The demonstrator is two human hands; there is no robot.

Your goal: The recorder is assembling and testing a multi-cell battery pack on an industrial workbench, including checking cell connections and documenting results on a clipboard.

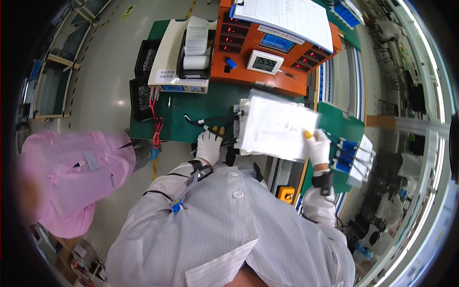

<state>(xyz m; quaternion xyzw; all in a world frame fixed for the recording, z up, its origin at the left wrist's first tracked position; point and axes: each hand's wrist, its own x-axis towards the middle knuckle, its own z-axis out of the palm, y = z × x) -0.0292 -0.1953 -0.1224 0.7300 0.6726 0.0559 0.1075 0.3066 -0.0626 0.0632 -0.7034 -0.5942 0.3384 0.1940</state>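
My right hand (318, 148), in a white glove with a yellow finger cot, grips the right edge of a white sheet (279, 125) with faint writing, blurred by motion. Under the sheet lies a pale unit (237, 122), mostly hidden; only its left edge shows. Black cables (222, 119) run left from that unit over the green table mat (179, 106). At the mat's front edge my left hand (209, 147), gloved with yellow finger cots too, has its fingers closed on one black cable near its end. Another cable end (191, 120) lies loose just beyond.
Behind stands an orange instrument box (287, 79) with red displays, a small clock (265, 62) and a clipboard (287, 19). A cream tester (167, 52) with red leads (157, 126) is at left. Blue cell packs (345, 155) sit right. A person in pink (91, 167) is at left.
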